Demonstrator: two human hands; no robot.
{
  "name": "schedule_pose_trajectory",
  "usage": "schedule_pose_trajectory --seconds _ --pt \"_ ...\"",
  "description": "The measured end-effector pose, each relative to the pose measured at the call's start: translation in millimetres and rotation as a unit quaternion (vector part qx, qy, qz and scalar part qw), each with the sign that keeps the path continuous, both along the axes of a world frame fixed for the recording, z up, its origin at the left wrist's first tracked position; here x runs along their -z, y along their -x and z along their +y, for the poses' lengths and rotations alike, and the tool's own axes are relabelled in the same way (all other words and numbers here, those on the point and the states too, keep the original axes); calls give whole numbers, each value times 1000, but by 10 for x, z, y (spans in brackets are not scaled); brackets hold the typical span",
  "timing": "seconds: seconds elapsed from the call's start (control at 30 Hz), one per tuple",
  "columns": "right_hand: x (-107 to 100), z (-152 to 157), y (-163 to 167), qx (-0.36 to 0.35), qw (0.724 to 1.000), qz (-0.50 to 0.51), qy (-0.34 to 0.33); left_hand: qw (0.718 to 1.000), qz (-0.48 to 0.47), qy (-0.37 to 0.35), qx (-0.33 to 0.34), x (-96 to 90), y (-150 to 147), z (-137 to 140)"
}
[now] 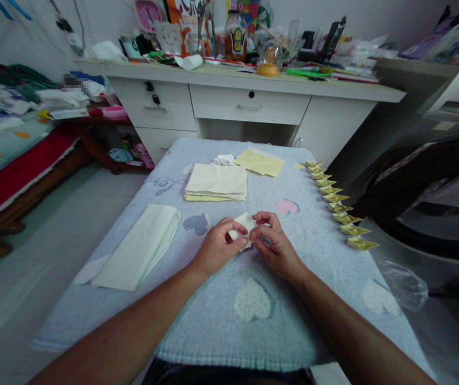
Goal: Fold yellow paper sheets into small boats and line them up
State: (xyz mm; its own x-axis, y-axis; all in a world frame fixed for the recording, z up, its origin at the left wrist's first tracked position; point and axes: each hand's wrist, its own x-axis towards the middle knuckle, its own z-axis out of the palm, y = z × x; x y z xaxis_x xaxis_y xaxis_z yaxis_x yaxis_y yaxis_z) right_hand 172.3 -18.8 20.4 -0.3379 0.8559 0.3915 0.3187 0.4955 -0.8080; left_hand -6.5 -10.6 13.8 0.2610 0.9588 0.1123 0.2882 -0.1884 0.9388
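Between my hands, just above the cloth-covered table, is a small piece of folded cream paper (pixel 242 222). My left hand (pixel 222 240) pinches its left side between thumb and fingers. On the right side, my right hand (pixel 273 240) grips the paper with its fingertips; part of the paper is hidden behind the fingers. Beyond my hands lies a stack of creased cream paper sheets (pixel 217 181). A yellow paper sheet (pixel 260 161) is to the right of the stack. Several folded yellow paper pieces with pointed ends (pixel 337 207) stand in a row along the table's right edge.
A long folded pale paper bundle (pixel 139 248) lies on the left of the table. Behind the stack is a crumpled white tissue (pixel 223 160). A white desk (pixel 249 80) crowded with items stands at the back, a washing machine (pixel 446 117) to the right, a bed to the left.
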Motion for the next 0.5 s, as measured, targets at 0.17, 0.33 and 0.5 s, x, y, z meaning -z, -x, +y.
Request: schedule_pose_trajectory --seconds 0.17,0.33,0.5 --pt "17 0 2 -4 1000 -11 -7 1000 0 20 -16 -12 -23 5" --pt "25 -5 7 -6 1000 -15 -10 1000 -11 24 2 -9 -35 7" --pt "8 -18 6 6 1000 -9 -3 998 -31 57 12 37 -11 14"
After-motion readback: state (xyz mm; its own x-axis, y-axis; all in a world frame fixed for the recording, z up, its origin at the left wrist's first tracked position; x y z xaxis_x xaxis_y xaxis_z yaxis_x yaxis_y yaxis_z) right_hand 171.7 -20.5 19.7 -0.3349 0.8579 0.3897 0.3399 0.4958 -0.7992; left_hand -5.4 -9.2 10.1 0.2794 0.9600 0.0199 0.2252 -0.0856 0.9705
